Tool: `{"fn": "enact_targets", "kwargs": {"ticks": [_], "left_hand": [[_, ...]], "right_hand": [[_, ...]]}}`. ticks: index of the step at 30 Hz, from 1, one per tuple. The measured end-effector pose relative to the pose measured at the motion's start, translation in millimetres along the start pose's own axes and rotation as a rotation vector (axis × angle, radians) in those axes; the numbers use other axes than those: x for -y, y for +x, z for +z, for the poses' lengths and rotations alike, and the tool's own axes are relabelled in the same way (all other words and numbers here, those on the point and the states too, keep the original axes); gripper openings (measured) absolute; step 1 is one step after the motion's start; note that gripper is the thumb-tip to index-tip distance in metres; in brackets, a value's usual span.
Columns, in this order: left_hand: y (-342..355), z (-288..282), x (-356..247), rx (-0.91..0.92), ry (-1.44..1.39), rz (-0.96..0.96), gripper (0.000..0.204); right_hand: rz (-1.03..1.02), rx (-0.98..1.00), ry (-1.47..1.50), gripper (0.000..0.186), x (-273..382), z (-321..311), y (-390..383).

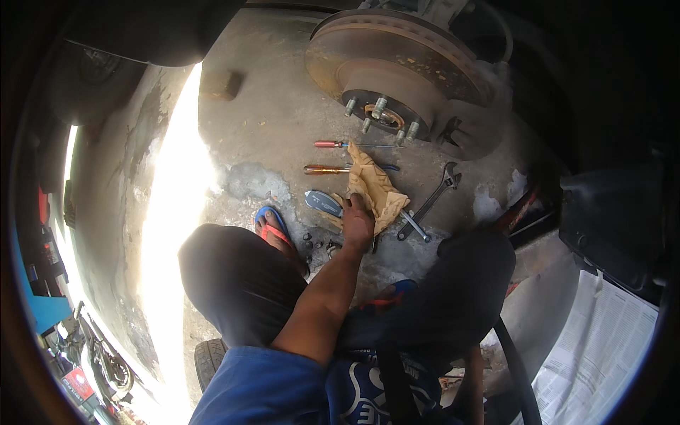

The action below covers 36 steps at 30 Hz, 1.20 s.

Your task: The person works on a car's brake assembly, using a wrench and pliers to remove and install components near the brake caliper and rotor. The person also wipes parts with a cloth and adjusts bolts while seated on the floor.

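Note:
My left hand [358,218] has its fingers curled on a crumpled sheet of brown paper [378,190], beside a grey brake-pad-like piece [320,202]. Red-handled [329,144] and amber-handled [322,170] screwdrivers lie above it. An adjustable wrench [428,200] and a steel tool [420,230] lie right of my hand, and small dark pieces [309,244] to its left. My right forearm [473,382] shows at the lower right; the hand's fingers are hidden.
A rusty brake disc [397,60] with studs stands above the tools on the concrete floor [241,127]. A block [219,85] sits at upper left, a tyre [209,361] behind my left knee, newspaper [595,347] at lower right. Assorted gear [106,361] lines the left edge.

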<state>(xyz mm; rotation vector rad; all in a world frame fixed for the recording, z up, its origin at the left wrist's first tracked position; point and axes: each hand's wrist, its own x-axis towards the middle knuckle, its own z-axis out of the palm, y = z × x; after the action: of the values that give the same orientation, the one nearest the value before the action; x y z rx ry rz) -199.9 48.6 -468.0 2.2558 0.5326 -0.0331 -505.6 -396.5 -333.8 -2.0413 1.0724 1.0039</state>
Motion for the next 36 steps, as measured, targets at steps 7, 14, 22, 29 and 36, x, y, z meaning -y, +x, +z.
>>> {"fn": "enact_targets", "kwargs": {"ticks": [7, 14, 22, 29, 36], "left_hand": [[20.8, -6.1, -7.3, 0.031, 0.228, -0.451, 0.054], [20.2, -1.6, -10.5, -0.035, 0.376, -0.346, 0.046], [34.7, -0.3, 11.8, 0.115, 0.033, -0.163, 0.048], [55.5, -8.3, 70.0, 0.059, -0.14, -0.216, 0.051], [58.9, -73.5, -26.2, 0.024, -0.456, -0.042, 0.044]], "right_hand": [[-0.043, -0.022, -0.07, 0.043, 20.7, -13.8, -10.1], [-0.153, -0.028, -0.2, 0.042, 59.0, -22.1, -39.9], [-0.307, 0.129, -0.75, 0.041, 165.7, -60.5, -107.8], [-0.273, 0.14, -0.868, 0.027, 280.8, -89.0, -216.4], [-1.302, 0.085, -0.145, 0.032, 434.8, -36.8, -194.2]]}}
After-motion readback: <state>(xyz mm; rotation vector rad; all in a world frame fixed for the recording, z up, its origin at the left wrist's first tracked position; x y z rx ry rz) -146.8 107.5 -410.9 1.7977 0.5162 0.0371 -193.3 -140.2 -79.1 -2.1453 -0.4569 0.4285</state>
